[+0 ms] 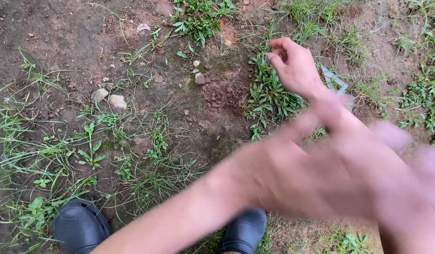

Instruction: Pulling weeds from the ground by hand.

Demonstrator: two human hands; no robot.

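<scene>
Hovering at the upper middle of the frame with the right hand [295,66]: fingers half curled inward, thumb apart, pinching nothing visible. Just beside and below it, at the centre right, a low clump of green broad-leaved weeds [269,96], rooted in brown bare soil [62,37]. Close behind the wrist, partly hidden, a thin grey-blue angular object [334,81]; impossible to tell its kind.

Lying across the right forearm, at the lower right of the frame, the left hand [321,178], heavily smeared by blur; cannot tell whether spread or pressed together, nor whether truly touching the forearm.

Possible troubles, judged only from this view:
- Striking the grey-blue object with the wrist or forearm, because of its closeness and its half-hidden place behind the arm.
- Grasping blindly at the weeds, because of the crossed arms covering much of the ground at the lower right.
- Scraping fingers on small stones among the roots, such as the two pale rounded stones [109,99] at the upper left.
- Slipping on damp-looking soil, with both black rubber shoes [81,226] planted close together at the bottom edge.
</scene>
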